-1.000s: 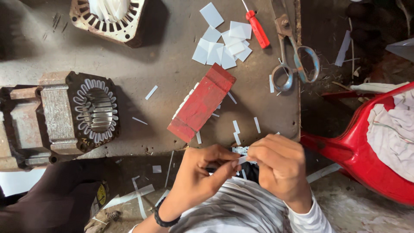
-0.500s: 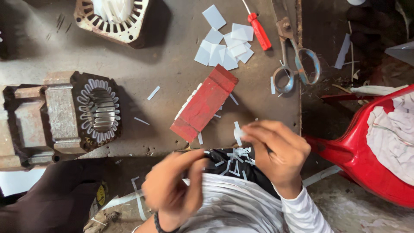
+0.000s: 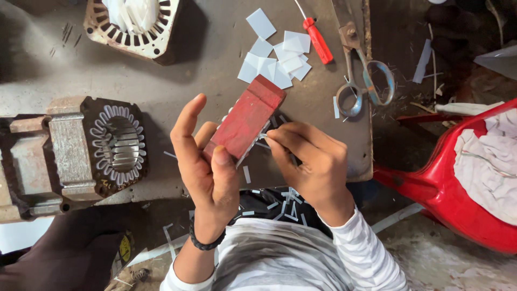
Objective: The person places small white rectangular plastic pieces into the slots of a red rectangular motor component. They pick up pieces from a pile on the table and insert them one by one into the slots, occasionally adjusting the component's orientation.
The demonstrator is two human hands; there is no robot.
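My left hand point(image 3: 207, 161) grips the near end of a long red block point(image 3: 247, 118) and holds it tilted above the grey workbench point(image 3: 204, 64). My right hand point(image 3: 309, 161) is at the block's right edge, its fingertips pinching a thin white paper strip point(image 3: 262, 136) against the block. More white strips lie on the bench under the hands and on my lap.
A motor stator with white slot liners point(image 3: 116, 143) sits at the left, another stator point(image 3: 134, 21) at the top. Cut white paper squares point(image 3: 274, 59), a red screwdriver point(image 3: 316, 39) and scissors point(image 3: 361, 81) lie beyond the block. A red plastic chair point(image 3: 463, 178) stands at the right.
Both hands rose from my lap. My left hand picked the red block up off the bench, and my right hand brought a paper strip to its edge.
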